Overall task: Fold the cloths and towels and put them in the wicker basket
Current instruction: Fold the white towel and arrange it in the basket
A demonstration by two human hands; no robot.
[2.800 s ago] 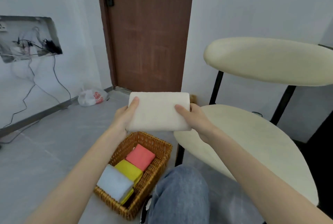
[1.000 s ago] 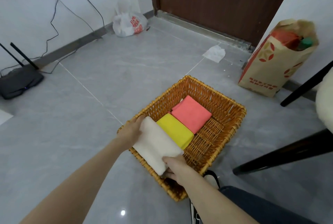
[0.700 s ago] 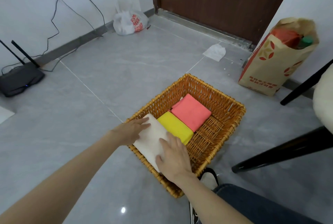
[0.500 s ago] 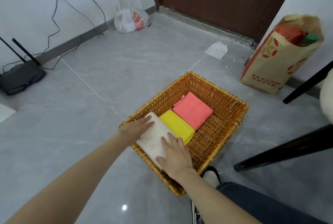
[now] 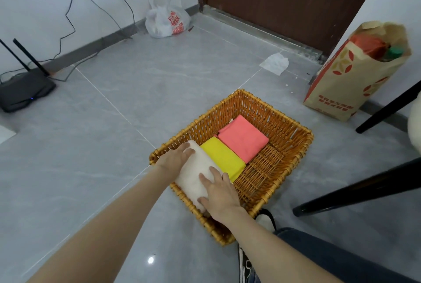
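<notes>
Both hands, left hand (image 5: 176,158) and right hand (image 5: 219,190), press flat and released on the white towel (image 5: 196,174) in the wicker basket (image 5: 293,146), beside the yellow cloth (image 5: 222,158). Placing step, I think; next they'd lift away.

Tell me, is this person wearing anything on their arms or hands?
Nothing shows: the left hand and right hand are bare, with no gloves, rings or watch, and no sleeves reach into the frame. The only clothing in view is dark blue jeans and a black-and-white shoe.
</notes>
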